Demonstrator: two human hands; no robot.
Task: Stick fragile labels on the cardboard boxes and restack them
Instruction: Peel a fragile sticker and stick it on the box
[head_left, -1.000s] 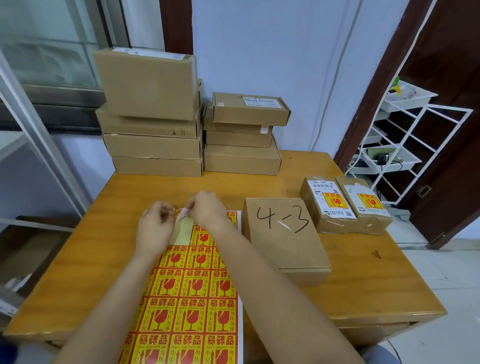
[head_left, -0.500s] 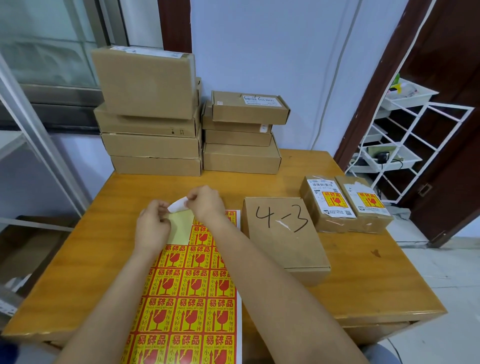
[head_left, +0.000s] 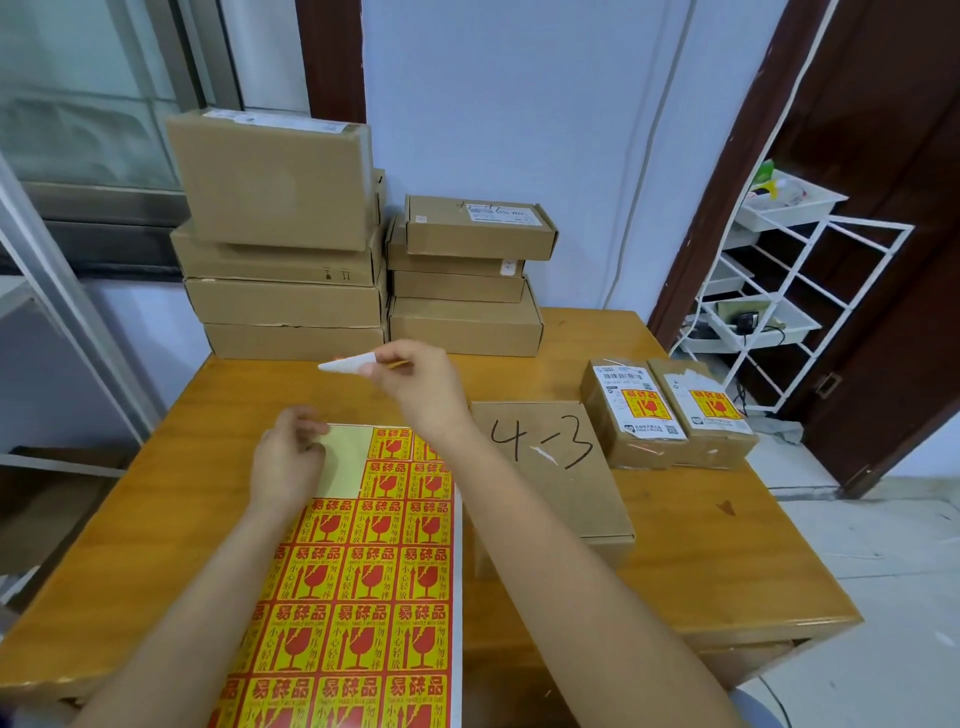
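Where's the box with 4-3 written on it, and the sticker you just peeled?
Brown cardboard box marked 4-3 (head_left: 545, 467), head view, on its top face.
Peeled white-backed fragile sticker (head_left: 347, 363), head view, on its pale underside.

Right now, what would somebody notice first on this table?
The bright red-and-yellow label sheet at the table's near edge, the left hand resting on its top corner. Just above, the right hand pinches a peeled label. Behind stand two brown box stacks.
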